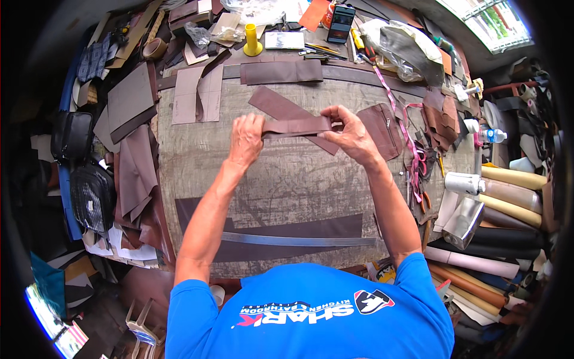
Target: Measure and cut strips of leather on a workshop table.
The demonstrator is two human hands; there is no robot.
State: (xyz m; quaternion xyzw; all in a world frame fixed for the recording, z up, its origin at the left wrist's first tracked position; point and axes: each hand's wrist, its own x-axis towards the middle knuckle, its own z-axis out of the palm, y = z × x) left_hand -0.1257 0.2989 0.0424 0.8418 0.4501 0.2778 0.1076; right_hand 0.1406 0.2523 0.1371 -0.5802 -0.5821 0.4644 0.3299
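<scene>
Nearest to the person, a long grey metal ruler (299,240) lies across a wide dark brown leather sheet (335,227) at the near edge of the worn grey worktable (287,179). Above the middle of the table, both hands hold one narrow dark brown leather strip (299,126) level between them. The left hand (246,139) is closed on its left end, with the fingers curled over the top edge. The right hand (350,133) pinches its right end between thumb and fingers. The strip is lifted, not resting on the table, and under it lies a second brown leather strip (281,107) set at a slant.

I judge that the step in hand is folding or checking this strip. The next move would call for keeping both ends even and the strip taut, so that the edges meet. Just right of the right hand is a brown zip pouch piece (382,128). Further away stands a yellow plastic cone spool (252,40), and beyond it a dark phone (341,23) among scraps.
</scene>
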